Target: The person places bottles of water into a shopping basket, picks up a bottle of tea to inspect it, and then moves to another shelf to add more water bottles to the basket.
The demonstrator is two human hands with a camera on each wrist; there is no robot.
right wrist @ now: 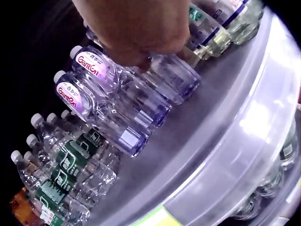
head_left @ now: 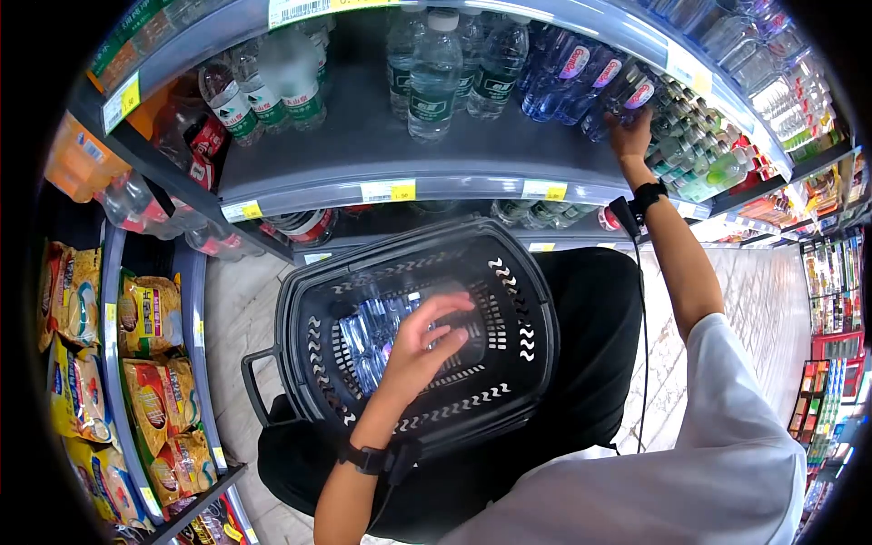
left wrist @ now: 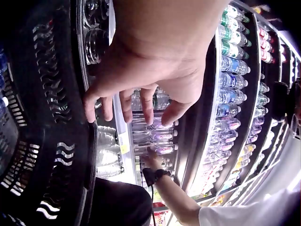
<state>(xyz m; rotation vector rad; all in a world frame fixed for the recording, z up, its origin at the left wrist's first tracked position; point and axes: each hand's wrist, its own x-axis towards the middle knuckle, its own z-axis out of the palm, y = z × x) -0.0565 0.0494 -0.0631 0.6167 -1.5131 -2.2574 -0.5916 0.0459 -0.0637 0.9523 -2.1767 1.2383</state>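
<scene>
Purple-tinted clear plastic fills the right hand: it grips a Ganten water bottle on the shelf, at the end of its row. The wrist view shows the hand over this bottle, but the palm hides much of the fingers, so how each one lies cannot be told. More Ganten bottles stand just beside it; beyond them are water bottles with green labels, and on the other side a cluster of smaller bottles.

Over the black plastic shopping basket, the left hand holds nothing, its fingers spread and slightly bent, the thumb apart. Several clear bottles lie together inside, towards one end; the hand hides part of them, so their number is uncertain. The basket rests by the person's black trousers, below the shelf front.

Judged from this, the work is partway along: some bottles are already in the basket, while the gripped one is at the shelf and not among them. How many are left to collect, nothing here tells.
</scene>
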